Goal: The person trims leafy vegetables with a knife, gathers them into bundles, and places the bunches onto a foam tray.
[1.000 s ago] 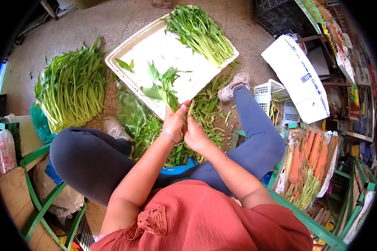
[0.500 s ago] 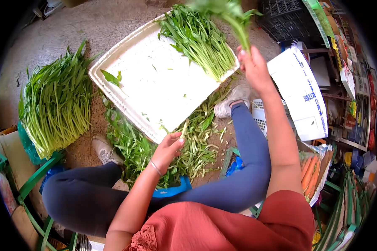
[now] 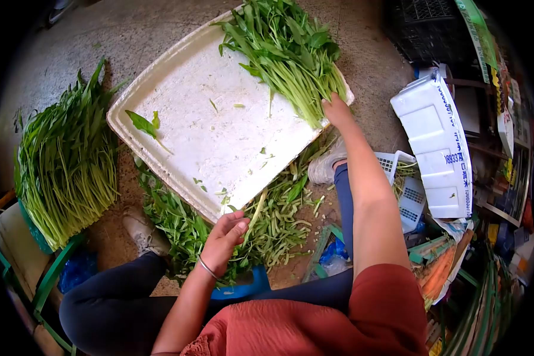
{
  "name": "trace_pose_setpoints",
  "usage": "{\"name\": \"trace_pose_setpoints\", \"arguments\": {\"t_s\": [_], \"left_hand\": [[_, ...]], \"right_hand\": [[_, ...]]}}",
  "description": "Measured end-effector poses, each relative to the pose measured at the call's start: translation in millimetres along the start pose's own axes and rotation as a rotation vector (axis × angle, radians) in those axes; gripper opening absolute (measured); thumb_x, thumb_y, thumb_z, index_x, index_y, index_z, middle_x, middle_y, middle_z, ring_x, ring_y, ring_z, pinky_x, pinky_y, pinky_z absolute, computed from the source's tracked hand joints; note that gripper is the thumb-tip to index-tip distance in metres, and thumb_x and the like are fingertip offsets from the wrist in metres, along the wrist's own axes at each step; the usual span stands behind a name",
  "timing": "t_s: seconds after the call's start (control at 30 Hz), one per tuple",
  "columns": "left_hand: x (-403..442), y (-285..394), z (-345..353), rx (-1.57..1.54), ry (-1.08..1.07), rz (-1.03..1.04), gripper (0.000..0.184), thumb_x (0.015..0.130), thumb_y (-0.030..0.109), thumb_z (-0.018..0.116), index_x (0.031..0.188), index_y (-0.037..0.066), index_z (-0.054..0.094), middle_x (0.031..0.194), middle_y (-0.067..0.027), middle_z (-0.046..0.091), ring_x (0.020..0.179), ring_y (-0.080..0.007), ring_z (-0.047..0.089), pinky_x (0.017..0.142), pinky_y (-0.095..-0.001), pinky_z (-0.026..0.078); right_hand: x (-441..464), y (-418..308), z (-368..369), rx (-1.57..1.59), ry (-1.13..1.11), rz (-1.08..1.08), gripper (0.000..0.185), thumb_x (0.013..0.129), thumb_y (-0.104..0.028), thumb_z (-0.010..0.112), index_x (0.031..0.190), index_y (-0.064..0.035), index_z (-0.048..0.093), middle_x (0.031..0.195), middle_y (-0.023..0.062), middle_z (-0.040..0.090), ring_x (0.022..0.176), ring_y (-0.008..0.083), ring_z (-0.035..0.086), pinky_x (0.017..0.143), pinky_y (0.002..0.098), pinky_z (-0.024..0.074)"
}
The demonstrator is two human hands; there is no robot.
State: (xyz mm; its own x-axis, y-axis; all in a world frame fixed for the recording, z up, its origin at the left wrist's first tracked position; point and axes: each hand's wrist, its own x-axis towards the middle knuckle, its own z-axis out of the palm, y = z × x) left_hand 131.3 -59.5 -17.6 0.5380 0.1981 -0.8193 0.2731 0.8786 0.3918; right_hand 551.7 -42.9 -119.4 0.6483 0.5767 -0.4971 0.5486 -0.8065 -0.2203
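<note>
A white foam tray (image 3: 178, 113) lies tilted across the floor. On its right end rests a pile of long-stemmed leafy greens (image 3: 291, 65). My right hand (image 3: 337, 111) reaches to the stem ends at the pile's right side; its fingers are mostly hidden among the stems. Near the tray's front corner my left hand (image 3: 226, 238) is closed on a pale green stem (image 3: 256, 215) that points up and away. Loose leaves (image 3: 141, 123) and small scraps lie in the tray. Below it, trimmed stem pieces and leaves (image 3: 279, 231) are heaped between my feet.
A large bunch of greens (image 3: 71, 160) stands at the left. On the right are a white foam box (image 3: 433, 148), a white plastic basket (image 3: 410, 202), a black crate (image 3: 427, 29) and carrots (image 3: 438, 273). Blue plastic (image 3: 243, 285) lies near my legs.
My right hand has carried a bunch of greens from the front of the tray to the pile at the right and lowered it there. My left hand stays near the front corner with a stem.
</note>
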Motion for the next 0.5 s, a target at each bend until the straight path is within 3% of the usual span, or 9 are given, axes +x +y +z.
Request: {"name": "trace_pose_setpoints", "arguments": {"t_s": [0.03, 0.1, 0.13, 0.27, 0.3, 0.33, 0.47, 0.5], "left_hand": [[-0.7, -0.8, 1.5, -0.001, -0.003, 0.007, 0.038, 0.084, 0.024, 0.053, 0.116, 0.007, 0.043, 0.110, -0.0081, 0.053, 0.097, -0.0168, 0.051, 0.078, -0.0297, 0.040], [-4.8, -3.4, 3.5, 0.019, -0.005, 0.026, 0.038, 0.083, 0.025, 0.054, 0.115, 0.007, 0.044, 0.109, -0.0072, 0.054, 0.096, -0.0158, 0.051, 0.078, -0.0292, 0.040], [-7.9, -2.9, 6.5, 0.030, 0.004, 0.023, 0.038, 0.083, 0.025, 0.054, 0.115, 0.007, 0.045, 0.109, -0.0067, 0.054, 0.097, -0.0151, 0.050, 0.078, -0.0286, 0.040], [-18.1, -13.1, 20.0, 0.047, 0.001, 0.103, 0.037, 0.082, 0.023, 0.056, 0.111, 0.003, 0.047, 0.105, -0.0078, 0.054, 0.095, -0.0149, 0.050, 0.076, -0.0266, 0.041], [-23.5, -10.4, 27.2, 0.064, -0.008, 0.243, 0.035, 0.081, 0.020, 0.057, 0.110, 0.002, 0.048, 0.102, -0.0071, 0.054, 0.092, -0.0143, 0.051, 0.078, -0.0264, 0.042], [-27.6, -8.3, 33.9, 0.079, -0.017, 0.292, 0.034, 0.081, 0.018, 0.057, 0.109, 0.002, 0.048, 0.101, -0.0068, 0.054, 0.092, -0.0139, 0.051, 0.079, -0.0266, 0.042], [-100.0, 28.0, 49.2, -0.033, -0.174, 0.415, 0.029, 0.082, 0.012, 0.056, 0.108, 0.002, 0.047, 0.101, -0.0065, 0.053, 0.094, -0.0130, 0.050, 0.081, -0.0259, 0.042], [-125.2, 38.5, 46.8, -0.120, -0.246, 0.483, 0.029, 0.082, 0.010, 0.055, 0.108, 0.002, 0.047, 0.103, -0.0063, 0.052, 0.096, -0.0126, 0.049, 0.082, -0.0260, 0.041]], "right_hand": [[-3.0, 1.4, -2.9, -0.002, 0.006, -0.004, 0.049, 0.084, -0.029, 0.046, 0.123, -0.0023, 0.034, 0.118, 0.0218, 0.045, 0.108, 0.0354, 0.044, 0.090, 0.0404, 0.0361], [-12.4, -0.5, -5.6, -0.068, 0.135, -0.015, 0.061, 0.077, -0.032, 0.057, 0.124, -0.0015, 0.035, 0.110, 0.0217, 0.052, 0.102, 0.0353, 0.049, 0.088, 0.0374, 0.0384], [-14.3, 6.2, -2.9, -0.149, 0.195, -0.063, 0.073, 0.070, -0.031, 0.065, 0.128, -0.0037, 0.031, 0.113, 0.0198, 0.051, 0.106, 0.0319, 0.048, 0.090, 0.0345, 0.0380], [-45.1, -4.9, -21.3, -0.082, 0.128, -0.215, 0.065, 0.067, -0.029, 0.068, 0.118, 0.0027, 0.043, 0.111, 0.0217, 0.052, 0.103, 0.0310, 0.051, 0.088, 0.0359, 0.0400], [-43.9, 2.7, -15.5, -0.136, 0.223, -0.252, 0.061, 0.069, -0.027, 0.066, 0.117, 0.0033, 0.043, 0.110, 0.0226, 0.052, 0.103, 0.0313, 0.051, 0.087, 0.0364, 0.0405], [-50.1, 4.1, -13.1, -0.159, 0.239, -0.291, 0.059, 0.070, -0.024, 0.065, 0.118, 0.0014, 0.043, 0.101, 0.0208, 0.057, 0.093, 0.0299, 0.056, 0.080, 0.0345, 0.0440], [-127.6, -47.4, -21.1, -0.156, -0.180, -0.347, 0.052, 0.071, -0.022, 0.063, 0.117, -0.0031, 0.047, 0.092, 0.0182, 0.059, 0.084, 0.0281, 0.057, 0.074, 0.0338, 0.0450], [-139.4, -51.8, -17.9, -0.158, -0.170, -0.365, 0.052, 0.071, -0.022, 0.063, 0.117, -0.0031, 0.047, 0.092, 0.0182, 0.059, 0.084, 0.0281, 0.057, 0.074, 0.0338, 0.0450]]}}
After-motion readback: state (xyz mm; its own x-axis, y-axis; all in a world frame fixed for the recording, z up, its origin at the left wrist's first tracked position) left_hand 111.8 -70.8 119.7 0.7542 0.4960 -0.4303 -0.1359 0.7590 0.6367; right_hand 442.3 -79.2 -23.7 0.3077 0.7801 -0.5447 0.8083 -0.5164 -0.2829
